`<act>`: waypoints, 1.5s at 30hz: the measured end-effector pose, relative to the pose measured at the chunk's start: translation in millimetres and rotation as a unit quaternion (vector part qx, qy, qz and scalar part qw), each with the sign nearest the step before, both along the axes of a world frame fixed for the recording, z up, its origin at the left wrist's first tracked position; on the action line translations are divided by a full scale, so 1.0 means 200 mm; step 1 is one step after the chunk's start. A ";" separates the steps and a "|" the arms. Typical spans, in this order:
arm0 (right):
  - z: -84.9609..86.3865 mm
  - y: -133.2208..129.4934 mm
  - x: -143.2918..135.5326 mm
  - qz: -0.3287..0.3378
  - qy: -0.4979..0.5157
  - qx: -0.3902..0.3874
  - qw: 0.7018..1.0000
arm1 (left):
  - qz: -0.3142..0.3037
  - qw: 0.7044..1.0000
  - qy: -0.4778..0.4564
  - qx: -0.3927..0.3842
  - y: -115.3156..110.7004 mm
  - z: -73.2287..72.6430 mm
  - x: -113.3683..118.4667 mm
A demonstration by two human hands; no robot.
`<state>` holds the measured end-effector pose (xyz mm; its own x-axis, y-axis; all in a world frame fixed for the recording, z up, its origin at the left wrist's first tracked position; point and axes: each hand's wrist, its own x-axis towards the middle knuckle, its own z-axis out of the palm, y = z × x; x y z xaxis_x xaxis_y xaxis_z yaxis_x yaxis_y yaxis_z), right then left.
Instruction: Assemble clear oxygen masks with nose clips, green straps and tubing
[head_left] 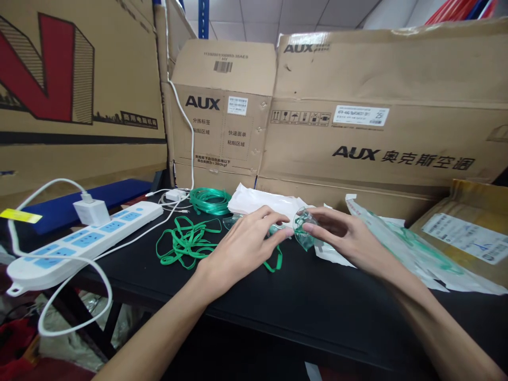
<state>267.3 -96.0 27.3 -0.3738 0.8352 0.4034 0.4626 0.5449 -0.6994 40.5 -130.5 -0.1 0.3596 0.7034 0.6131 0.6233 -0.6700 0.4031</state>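
Observation:
My right hand (345, 233) is closed on a clear, green-tinted plastic mask (305, 230), its thumb in front and its fingers behind. Beside it, my left hand (250, 233) has thumb and fingertips curled together at the mask's left side, around a bit of clear plastic that they partly hide. More clear plastic (231, 221) shows behind the left hand. Below its fingertips lies a loop of green strap (274, 262). A tangle of flat green elastic straps (186, 243) lies left of the left hand, and a coil of green tubing (209, 201) is behind it.
A white power strip (91, 238) with a plugged-in charger (92, 212) and cables lies at the left. White packaging (265, 201) is behind the hands. A bag with green contents (420, 248) and a brown parcel (468, 227) are at the right. Cardboard boxes (377, 132) wall the back of the black table (278, 307).

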 end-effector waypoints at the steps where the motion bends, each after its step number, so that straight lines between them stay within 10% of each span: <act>1: 0.00 0.00 0.00 0.008 -0.006 -0.006 1.000 | -0.017 1.000 -0.005 -0.001 0.00 0.01 0.00; 13: -0.02 -0.03 -0.01 0.159 -0.151 -0.105 0.970 | -0.102 0.982 0.158 -0.024 0.00 -0.02 -0.01; 22: -0.17 -0.16 0.13 -0.015 -0.100 -0.051 0.994 | -0.051 0.982 0.176 -0.050 0.04 -0.02 -0.10; 33: -0.04 -0.10 -0.04 0.096 -0.122 -0.094 0.983 | -0.030 0.983 0.181 -0.023 0.01 -0.07 0.00; 45: -0.36 -0.36 -0.01 -0.040 0.060 -0.029 0.997 | -0.046 0.983 0.178 0.017 -0.04 -0.04 0.02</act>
<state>264.9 -167.7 -44.5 -0.2576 0.8836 0.3911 0.4146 0.4667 -0.7812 45.0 -138.7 -7.7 0.6171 0.6390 0.4593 0.6570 -0.7396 0.1462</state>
